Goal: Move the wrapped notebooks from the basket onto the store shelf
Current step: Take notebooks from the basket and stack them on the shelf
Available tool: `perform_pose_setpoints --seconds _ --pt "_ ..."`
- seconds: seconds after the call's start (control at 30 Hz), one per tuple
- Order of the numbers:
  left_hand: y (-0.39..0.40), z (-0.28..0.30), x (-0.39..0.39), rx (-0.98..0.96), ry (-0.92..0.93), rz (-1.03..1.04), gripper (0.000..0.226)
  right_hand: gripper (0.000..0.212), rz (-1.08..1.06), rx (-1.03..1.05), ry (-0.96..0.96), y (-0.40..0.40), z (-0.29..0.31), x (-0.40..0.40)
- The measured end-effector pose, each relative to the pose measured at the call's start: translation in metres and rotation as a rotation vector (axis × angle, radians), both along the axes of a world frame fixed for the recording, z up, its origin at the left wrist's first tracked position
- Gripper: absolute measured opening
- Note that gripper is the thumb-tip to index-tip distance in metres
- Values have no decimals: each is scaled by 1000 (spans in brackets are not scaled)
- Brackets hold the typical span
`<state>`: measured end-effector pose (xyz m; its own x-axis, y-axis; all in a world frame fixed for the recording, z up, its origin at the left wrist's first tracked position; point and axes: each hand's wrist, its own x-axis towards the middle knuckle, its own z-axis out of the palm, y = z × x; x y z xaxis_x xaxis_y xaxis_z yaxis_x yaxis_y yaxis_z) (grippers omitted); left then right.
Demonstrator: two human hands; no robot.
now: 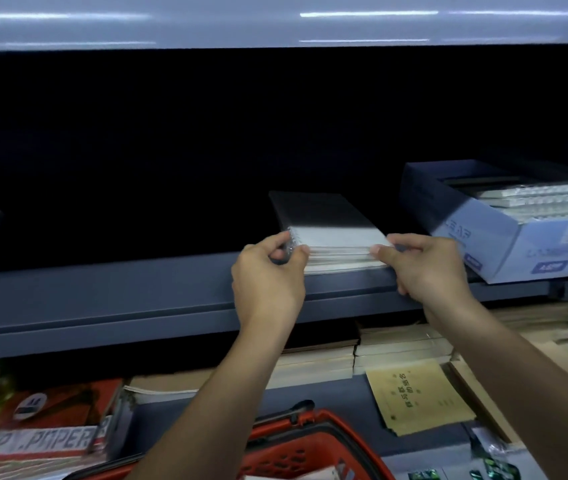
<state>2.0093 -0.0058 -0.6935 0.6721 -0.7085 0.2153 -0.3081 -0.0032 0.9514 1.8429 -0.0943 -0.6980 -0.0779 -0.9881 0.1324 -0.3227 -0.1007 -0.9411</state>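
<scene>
Stack of wrapped notebooks (pixel 334 237) resting at the shelf (pixel 137 292) front edge, pinched at both near corners: left hand (pixel 268 271) fingers on the spiral side, right hand (pixel 424 265) opposite. Placing step; next, likely push back, release, return to basket (pixel 310 445).

single head view, close, facing forward and down at shelf (pixel 137 299) front.
</scene>
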Motion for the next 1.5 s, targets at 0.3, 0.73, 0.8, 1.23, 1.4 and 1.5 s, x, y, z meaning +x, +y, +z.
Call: perform_pose_setpoints --seconds 0.3,0.73,0.8,1.23,1.4,1.5 --pt "57 3 0 -17 32 -20 34 37 64 -133 -62 70 9 -15" --pt "256 -100 0 449 187 -131 24 31 372 357 246 249 -71 -48" --pt "264 -120 -4 555 240 -142 27 37 385 482 282 260 -93 -46" --pt "254 -200 -6 905 170 -276 26 31 430 787 400 264 -160 -24" --pt "258 -192 -11 796 486 -250 22 15 331 850 166 271 -169 -32" --pt "259 -167 -15 627 583 -198 16 15 325 889 7 276 -165 -35"
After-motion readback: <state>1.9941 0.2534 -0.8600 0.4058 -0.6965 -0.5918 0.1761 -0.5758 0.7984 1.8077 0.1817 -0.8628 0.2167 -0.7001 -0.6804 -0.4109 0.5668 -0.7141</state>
